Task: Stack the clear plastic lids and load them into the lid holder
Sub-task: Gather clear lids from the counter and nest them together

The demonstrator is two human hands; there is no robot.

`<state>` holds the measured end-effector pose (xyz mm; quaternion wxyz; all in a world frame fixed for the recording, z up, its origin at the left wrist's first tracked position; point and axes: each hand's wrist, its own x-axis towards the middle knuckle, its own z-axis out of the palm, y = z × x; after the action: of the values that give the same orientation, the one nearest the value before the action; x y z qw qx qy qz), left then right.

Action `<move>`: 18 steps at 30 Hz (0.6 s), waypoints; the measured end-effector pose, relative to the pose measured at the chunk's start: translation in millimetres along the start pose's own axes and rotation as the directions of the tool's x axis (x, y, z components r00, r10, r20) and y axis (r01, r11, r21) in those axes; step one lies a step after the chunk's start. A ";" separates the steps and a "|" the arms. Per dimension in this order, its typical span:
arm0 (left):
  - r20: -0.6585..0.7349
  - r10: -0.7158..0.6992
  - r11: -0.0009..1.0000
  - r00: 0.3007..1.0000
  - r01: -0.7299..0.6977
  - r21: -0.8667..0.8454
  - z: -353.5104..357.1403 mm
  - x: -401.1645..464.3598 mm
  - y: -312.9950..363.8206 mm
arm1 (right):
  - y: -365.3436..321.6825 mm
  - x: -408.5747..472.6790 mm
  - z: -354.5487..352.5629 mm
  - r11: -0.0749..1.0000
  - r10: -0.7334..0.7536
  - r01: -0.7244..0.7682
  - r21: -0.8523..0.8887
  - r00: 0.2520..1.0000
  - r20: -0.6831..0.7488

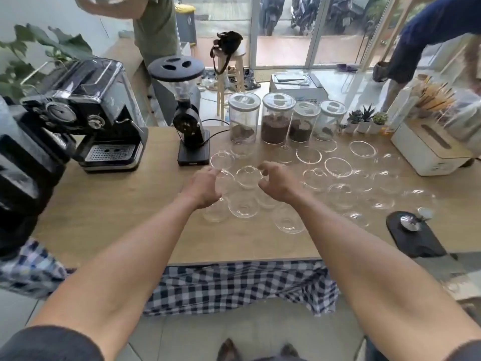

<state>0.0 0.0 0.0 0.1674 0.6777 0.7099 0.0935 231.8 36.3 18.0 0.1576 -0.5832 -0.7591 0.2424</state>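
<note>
Clear plastic dome lids point(338, 166) lie scattered across the wooden desk point(117, 217), centre to right of frame. One lid point(248, 177) sits between the left hand point(204, 187) and right hand point(277, 182); both sets of fingers are curled but released, grasping nothing. Coffee grinder point(188, 126) stands behind.

Espresso machine point(86, 113), grinder point(188, 121), four jars point(276, 118).

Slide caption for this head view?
Both hands, left hand and right hand, flank a dome lid among lids scattered on the table.

Clear domed lids point(248, 177) scattered unstacked
</note>
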 end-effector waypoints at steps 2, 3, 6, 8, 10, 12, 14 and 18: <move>0.044 -0.002 0.997 0.999 -0.001 0.075 7.9 -9.0 -4.1 | -2.6 -8.1 16.8 0.999 -0.040 0.043 -0.021 0.990 0.136; 0.064 -0.015 0.993 0.998 0.008 0.114 15.1 -15.4 -7.1 | -1.2 -12.8 28.1 0.998 -0.037 0.048 -0.050 0.980 0.193; 0.118 -0.025 0.990 0.993 0.008 0.141 37.1 -25.6 -15.3 | 4.5 -20.2 60.5 0.988 -0.018 0.066 -0.137 0.946 0.323; 0.125 -0.033 0.993 0.992 0.018 0.118 50.1 -22.9 -21.6 | 10.9 -21.2 76.1 0.974 -0.027 0.109 -0.200 0.928 0.371; 0.121 -0.057 0.991 0.991 0.041 0.123 61.1 -23.1 -24.9 | 16.3 -23.2 89.1 0.951 -0.064 0.171 -0.258 0.924 0.378; 0.095 -0.065 0.991 0.993 0.053 0.124 71.1 -23.9 -27.2 | 24.2 -23.5 99.4 0.940 -0.107 0.209 -0.271 0.931 0.349; 0.048 -0.055 0.991 0.997 0.048 0.121 78.3 -24.2 -29.4 | 30.8 -23.8 105.4 0.946 -0.129 0.210 -0.249 0.944 0.305; -0.006 -0.120 0.986 0.993 0.120 0.114 82.8 -34.7 -26.9 | 32.2 -28.8 106.3 0.984 -0.171 0.174 -0.037 0.982 0.083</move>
<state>6.0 -44.0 -82.5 0.1338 0.6423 0.7535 0.0424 210.2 -4.5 -87.0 0.1347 -0.5084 -0.8176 0.2343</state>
